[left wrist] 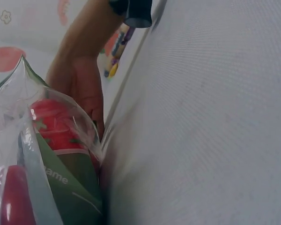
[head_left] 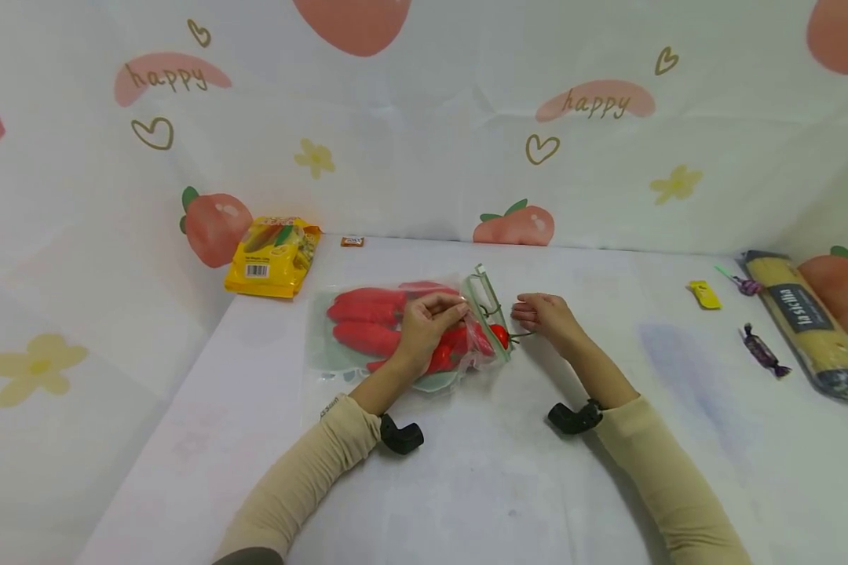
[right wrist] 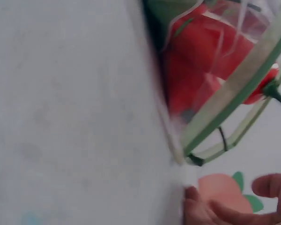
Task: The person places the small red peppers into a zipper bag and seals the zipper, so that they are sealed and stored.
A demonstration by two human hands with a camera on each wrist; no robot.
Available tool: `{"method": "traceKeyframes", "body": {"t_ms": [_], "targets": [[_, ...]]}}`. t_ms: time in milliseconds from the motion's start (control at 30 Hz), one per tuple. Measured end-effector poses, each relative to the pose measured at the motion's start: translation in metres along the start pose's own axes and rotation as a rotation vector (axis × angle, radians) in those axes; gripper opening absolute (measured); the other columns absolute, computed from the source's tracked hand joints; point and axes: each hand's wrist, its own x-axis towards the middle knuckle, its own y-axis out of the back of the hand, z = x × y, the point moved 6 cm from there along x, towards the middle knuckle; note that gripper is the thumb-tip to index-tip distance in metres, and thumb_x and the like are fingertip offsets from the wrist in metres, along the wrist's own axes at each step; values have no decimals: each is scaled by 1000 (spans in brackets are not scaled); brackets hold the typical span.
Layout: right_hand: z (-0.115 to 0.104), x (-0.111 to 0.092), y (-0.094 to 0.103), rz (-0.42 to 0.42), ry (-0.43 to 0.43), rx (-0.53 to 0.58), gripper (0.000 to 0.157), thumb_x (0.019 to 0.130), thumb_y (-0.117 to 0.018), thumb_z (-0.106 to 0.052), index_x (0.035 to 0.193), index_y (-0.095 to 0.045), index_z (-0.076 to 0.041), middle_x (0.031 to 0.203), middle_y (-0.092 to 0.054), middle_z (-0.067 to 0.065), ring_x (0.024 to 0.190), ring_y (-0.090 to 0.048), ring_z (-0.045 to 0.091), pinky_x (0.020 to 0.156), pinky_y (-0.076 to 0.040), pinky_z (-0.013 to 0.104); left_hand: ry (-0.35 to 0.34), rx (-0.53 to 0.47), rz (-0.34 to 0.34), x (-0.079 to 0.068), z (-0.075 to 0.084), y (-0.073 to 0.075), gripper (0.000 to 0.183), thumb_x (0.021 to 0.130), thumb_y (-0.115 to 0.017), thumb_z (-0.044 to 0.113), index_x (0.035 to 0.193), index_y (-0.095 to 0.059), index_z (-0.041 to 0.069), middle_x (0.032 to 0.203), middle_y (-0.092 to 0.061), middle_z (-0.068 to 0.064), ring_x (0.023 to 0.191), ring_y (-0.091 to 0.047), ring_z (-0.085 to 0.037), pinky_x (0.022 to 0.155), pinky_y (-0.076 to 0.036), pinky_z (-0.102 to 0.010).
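A clear zip bag (head_left: pixel 480 271) with green edging at its mouth lies on the table, holding several large red peppers (head_left: pixel 366 337). My left hand (head_left: pixel 424 326) reaches over the bag and pinches its plastic close to the mouth. In the right wrist view, the mouth stands apart, with a red pepper (right wrist: pixel 262 91) and its long green stem poking out. My right hand (head_left: pixel 547 315) is just right of the mouth, thumb apart from the fingers, holding nothing. In the left wrist view, a green printed part (left wrist: pixel 68 187) of the bag covers some of the peppers.
A yellow snack packet (head_left: pixel 272 259) and a small orange-brown wrapped sweet (head_left: pixel 352 242) lie at the back left. To the right are a yellow sweet (head_left: pixel 704 295), a lollipop (head_left: pixel 747 286), a dark wrapped candy (head_left: pixel 765 350) and a pasta pack (head_left: pixel 809 322). A printed cloth wall (head_left: pixel 410 141) stands behind.
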Motion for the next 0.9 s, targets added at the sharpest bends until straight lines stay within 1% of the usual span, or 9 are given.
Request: {"method": "traceKeyframes", "body": {"t_ms": [100,233,333,433,500,600,733,833,900], "targets": [[0,-3,-3,-127,-35,-52,53,100,-30,-26,135,-29,14,123,-55,25,86,-61,-1,83,-52,18,-14,-16,6,0,2,0,8,85,-57,-6,92,-61,-8,74,-68,6,68,-64,-6,65,-55,-18],[0,-6,-9,-215,-73,-22,57,99,-31,-30,133,-32,15,100,-64,0,81,-61,1,79,-52,20,1,73,2,0,1,-1,13,84,-61,-3,94,-61,-11,75,-68,5,67,-62,-5,62,-53,-16],[1,-6,-14,-255,-86,28,63,98,-29,-37,135,-30,13,100,-60,-6,82,-61,2,78,-50,19,58,295,-47,-1,-3,-6,19,83,-66,6,97,-66,-6,78,-70,0,66,-61,-5,55,-47,-14],[0,-8,-20,-292,-65,65,66,98,-28,-41,138,-27,11,110,-55,1,86,-61,3,79,-49,18,72,623,-150,-4,-5,-16,24,81,-69,16,101,-70,3,82,-72,-5,67,-63,-4,55,-47,-14],[-2,-10,-23,-300,-28,32,64,98,-34,-39,138,-26,10,118,-51,8,88,-60,2,80,-49,18,41,816,-222,-7,-4,-24,27,82,-69,21,103,-70,6,84,-72,-6,67,-64,-5,56,-48,-16],[-6,-13,-27,-263,41,-98,58,95,-48,-28,137,-31,8,123,-50,19,88,-57,3,78,-50,17,-2,1002,-271,-9,-2,-30,25,83,-68,24,103,-70,8,84,-71,-2,67,-61,-5,58,-49,-16],[-14,-14,-29,-184,120,-225,45,90,-57,-13,129,-45,6,108,-59,13,81,-54,4,72,-51,17,-20,991,-273,-3,3,-29,15,85,-64,15,93,-71,4,76,-70,-4,59,-59,-5,54,-48,-16],[-25,-15,-27,-184,174,-245,35,90,-56,-7,122,-50,7,90,-60,3,74,-54,5,66,-50,18,-113,960,-185,11,22,-24,13,86,-61,10,89,-71,3,72,-69,-6,57,-60,-9,52,-47,-17],[-37,-17,-25,-221,215,-281,35,89,-56,-4,122,-51,7,87,-59,3,72,-54,6,65,-51,19,-182,977,-107,27,39,-18,15,87,-59,10,94,-70,2,79,-70,-7,66,-63,-13,59,-51,-20]]}}
